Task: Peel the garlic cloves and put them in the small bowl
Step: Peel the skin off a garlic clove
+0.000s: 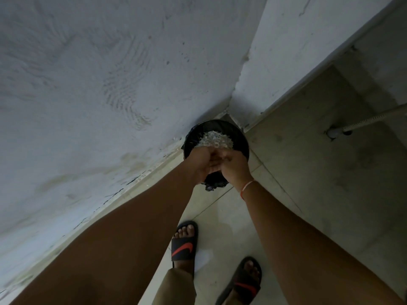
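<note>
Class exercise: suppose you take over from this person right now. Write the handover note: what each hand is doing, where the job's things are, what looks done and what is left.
Left hand and right hand: pressed together over the black bin in the corner by the wall; whether they grip anything cannot be told.
Pale papery scraps, likely garlic skins, lie in the bin, which has a dark liner.
Garlic cloves and small bowl: not in view.
Done: apparently some peeling, judging from the skins.
Left: cannot be judged here; find the bowl and check for unpeeled cloves.
The person stands on a tiled floor in black slides.
</note>
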